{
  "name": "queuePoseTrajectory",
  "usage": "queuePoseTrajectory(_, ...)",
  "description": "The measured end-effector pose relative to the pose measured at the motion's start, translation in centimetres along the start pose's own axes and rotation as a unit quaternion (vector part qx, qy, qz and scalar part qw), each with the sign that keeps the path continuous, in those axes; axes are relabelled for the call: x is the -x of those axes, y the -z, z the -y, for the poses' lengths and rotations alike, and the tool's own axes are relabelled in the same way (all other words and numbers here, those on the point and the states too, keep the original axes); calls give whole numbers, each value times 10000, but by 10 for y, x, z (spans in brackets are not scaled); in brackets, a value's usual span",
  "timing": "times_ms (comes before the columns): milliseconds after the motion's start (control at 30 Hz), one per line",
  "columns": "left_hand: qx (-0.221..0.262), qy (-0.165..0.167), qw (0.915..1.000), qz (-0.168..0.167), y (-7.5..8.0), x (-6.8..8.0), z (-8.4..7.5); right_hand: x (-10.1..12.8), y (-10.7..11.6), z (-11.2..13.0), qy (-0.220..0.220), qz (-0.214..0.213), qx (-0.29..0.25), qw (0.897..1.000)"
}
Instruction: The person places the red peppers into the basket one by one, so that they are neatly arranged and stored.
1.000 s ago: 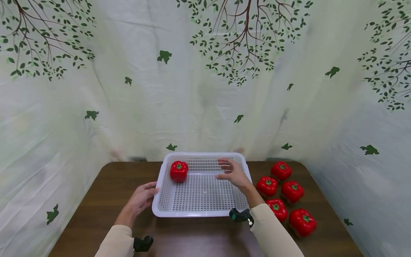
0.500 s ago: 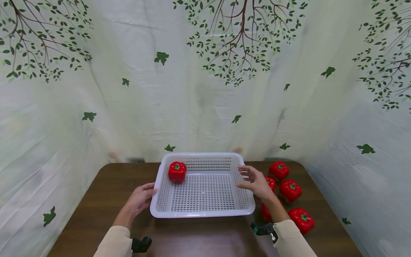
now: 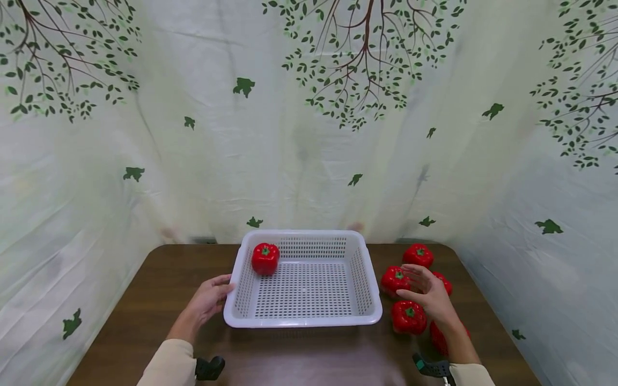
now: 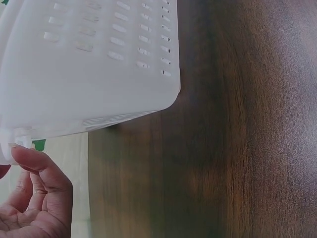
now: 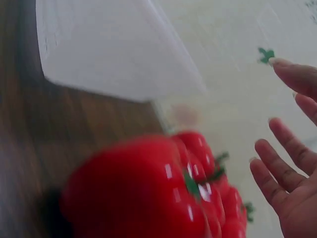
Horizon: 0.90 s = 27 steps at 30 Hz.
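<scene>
A white perforated plastic basket (image 3: 303, 324) stands on the table, with one red bell pepper (image 3: 265, 260) in its far left corner. At its left side my left hand (image 3: 208, 299) pinches the rim; the thumb (image 4: 42, 166) shows against the edge in the left wrist view. My right hand (image 3: 432, 297) hovers over the group of red bell peppers to the right of the basket, fingers spread and slightly bent, holding nothing. Nearest it are a front pepper (image 3: 409, 317) and a middle one (image 3: 393, 281). Hand and forearm partly hide a pepper (image 3: 438, 339) behind them.
Another red pepper (image 3: 418, 255) sits at the far right of the brown wooden table (image 3: 309, 356). A further pepper (image 3: 445, 283) shows partly behind the right hand. A leaf-patterned curtain (image 3: 299, 150) hangs round the table's back and sides.
My right hand has moved right, from above the basket's interior, past its right rim, to over the peppers. The left hand stays on the basket's rim.
</scene>
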<state>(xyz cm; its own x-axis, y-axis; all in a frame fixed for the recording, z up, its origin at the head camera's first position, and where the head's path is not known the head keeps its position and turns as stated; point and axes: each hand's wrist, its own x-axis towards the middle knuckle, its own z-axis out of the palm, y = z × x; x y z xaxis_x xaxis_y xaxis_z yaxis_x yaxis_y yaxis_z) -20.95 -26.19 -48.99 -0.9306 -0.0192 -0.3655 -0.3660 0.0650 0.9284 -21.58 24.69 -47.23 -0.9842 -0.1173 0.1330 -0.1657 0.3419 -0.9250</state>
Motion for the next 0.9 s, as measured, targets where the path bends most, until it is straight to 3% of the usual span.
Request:
queuePoseTrajectory(400,-144,6,9998,96,1,-1,-1,35,48,-32,197,-432,492,9977)
queuePoseTrajectory(567,-166,-1,9998,124,1,-1,-2,46,59,-41,-109,-424,899,9950)
queuePoseTrajectory(900,-139,-17,9998,156,1,-1,-3,55,62,-60,-690,-137,841,9940)
